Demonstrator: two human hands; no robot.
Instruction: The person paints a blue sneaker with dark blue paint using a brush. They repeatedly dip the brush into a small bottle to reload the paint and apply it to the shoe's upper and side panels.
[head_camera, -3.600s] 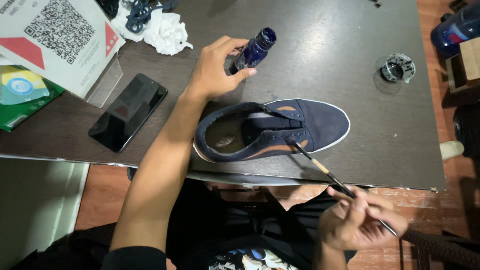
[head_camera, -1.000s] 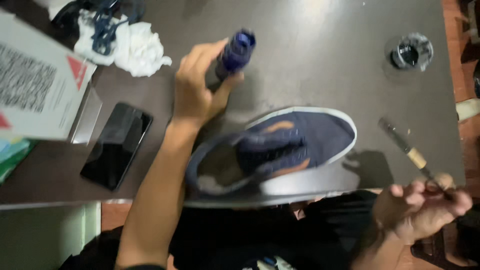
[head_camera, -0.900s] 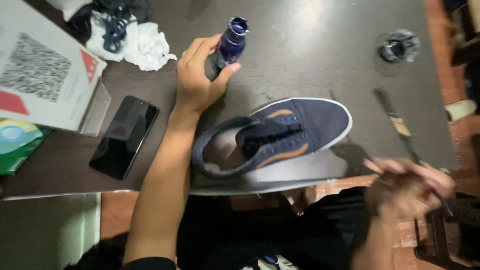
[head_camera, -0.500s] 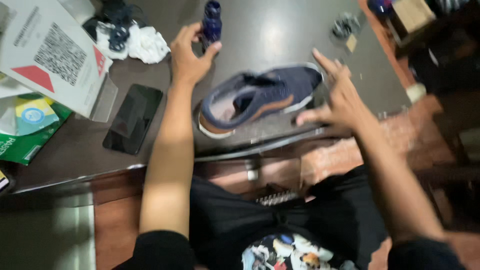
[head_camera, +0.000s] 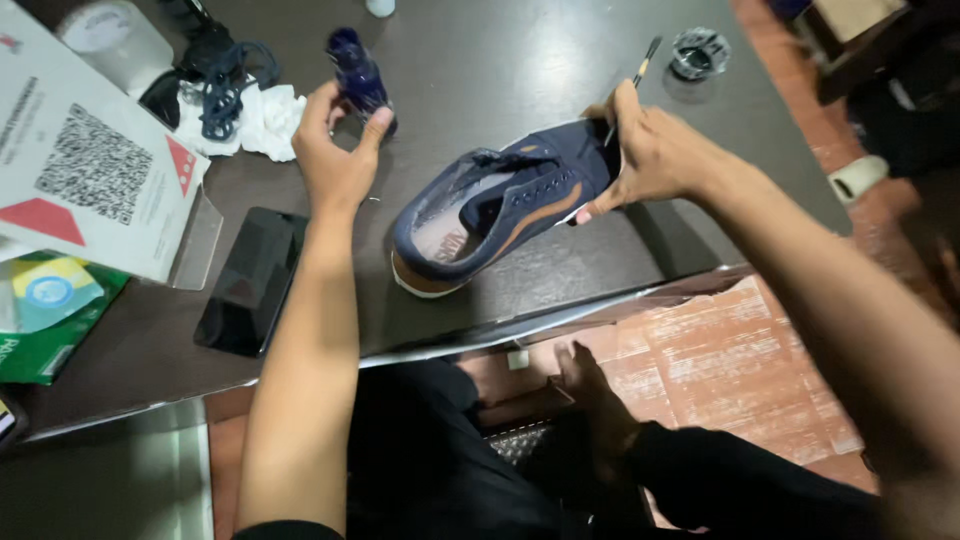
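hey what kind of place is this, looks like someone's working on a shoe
Probably a home desk used for shoe touch-up, not a workshop: a dark table holds a navy shoe, a small bottle, a phone and rags.

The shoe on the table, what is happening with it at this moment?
A person sits at a dark table. The right hand grips the toe of a navy shoe and holds a thin brush upright. The left hand holds a small dark blue bottle standing on the table. A black phone lies to the left.
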